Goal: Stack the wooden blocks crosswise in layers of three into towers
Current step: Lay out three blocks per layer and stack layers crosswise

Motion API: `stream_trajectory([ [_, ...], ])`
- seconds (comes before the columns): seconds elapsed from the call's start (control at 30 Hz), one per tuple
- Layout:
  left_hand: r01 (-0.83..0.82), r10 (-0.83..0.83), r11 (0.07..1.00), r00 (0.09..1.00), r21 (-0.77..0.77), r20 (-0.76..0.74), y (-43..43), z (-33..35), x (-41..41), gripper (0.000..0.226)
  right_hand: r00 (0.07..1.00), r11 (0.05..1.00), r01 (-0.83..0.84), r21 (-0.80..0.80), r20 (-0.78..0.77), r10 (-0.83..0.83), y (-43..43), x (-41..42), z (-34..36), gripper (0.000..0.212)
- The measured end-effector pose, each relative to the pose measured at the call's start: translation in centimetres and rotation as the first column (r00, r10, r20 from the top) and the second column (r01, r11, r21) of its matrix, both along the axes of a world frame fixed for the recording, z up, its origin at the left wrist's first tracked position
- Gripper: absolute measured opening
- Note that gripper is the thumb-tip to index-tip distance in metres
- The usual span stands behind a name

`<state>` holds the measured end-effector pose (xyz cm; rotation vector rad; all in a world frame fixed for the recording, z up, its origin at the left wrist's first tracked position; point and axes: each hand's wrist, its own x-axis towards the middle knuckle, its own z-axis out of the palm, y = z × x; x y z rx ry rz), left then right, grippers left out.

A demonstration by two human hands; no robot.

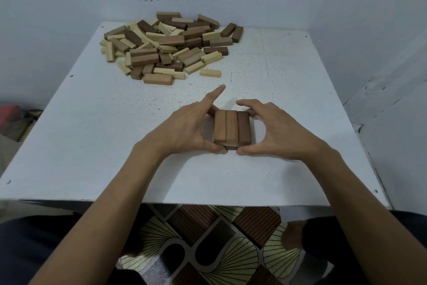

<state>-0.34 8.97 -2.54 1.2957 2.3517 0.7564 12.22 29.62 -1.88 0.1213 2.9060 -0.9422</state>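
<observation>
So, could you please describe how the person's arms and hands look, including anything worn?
No sleeves are in view: the left hand and right hand are bare up past the wrists, with no gloves, rings, watch or bracelet that I can see.

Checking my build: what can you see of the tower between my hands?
The tower is low: three brown wooden blocks lie side by side on top, pointing away, the rightmost darker. A lower layer peeks out at the near edge. It stands on the white table, cupped between the left hand and right hand.
</observation>
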Motion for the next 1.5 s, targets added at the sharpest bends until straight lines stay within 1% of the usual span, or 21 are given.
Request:
stream_trajectory([
  [0.13, -0.002, 0.002, 1.000, 1.000, 0.001, -0.009, 0.0, 0.0, 0.0, 0.129, 1.000, 0.999, 0.009, -0.034, -0.001, -0.009, 0.1, 0.2, -0.2, 0.103],
  [0.4, 0.009, -0.010, 1.000, 0.999, -0.016, -0.047, 0.0, -0.2, -0.2, 0.128, 1.000, 1.000, -0.007, -0.021, -0.009, 0.006, 0.1, 0.0, -0.5, 0.102],
  [0.63, 0.015, -0.016, 1.000, 0.998, -0.027, -0.056, 0.1, -0.1, -0.2, 0.128, 1.000, 1.000, -0.015, -0.019, -0.017, 0.015, 0.2, -0.1, -0.5, 0.107],
  [0.93, 0.017, -0.021, 0.999, 0.997, -0.049, -0.072, 0.1, 0.1, -0.2, 0.127, 1.000, 1.000, -0.020, -0.015, 0.001, 0.020, 0.3, -0.2, -0.5, 0.104],
  [1.07, 0.015, -0.017, 0.999, 0.999, -0.048, -0.041, 0.2, 0.2, -0.2, 0.128, 0.999, 0.999, -0.041, -0.013, 0.004, 0.041, 0.2, -0.2, -0.4, 0.105],
  [1.23, 0.010, -0.012, 1.000, 0.998, 0.029, 0.061, -0.1, 0.6, -0.1, 0.126, 0.999, 0.998, -0.029, -0.049, -0.030, 0.028, 0.2, 0.1, -0.2, 0.105],
  [1.5, 0.015, -0.019, 0.998, 0.997, 0.053, 0.076, 0.0, 0.9, -0.3, 0.121, 0.999, 0.999, -0.008, -0.050, -0.038, 0.007, 0.3, 0.1, 0.0, 0.103],
])
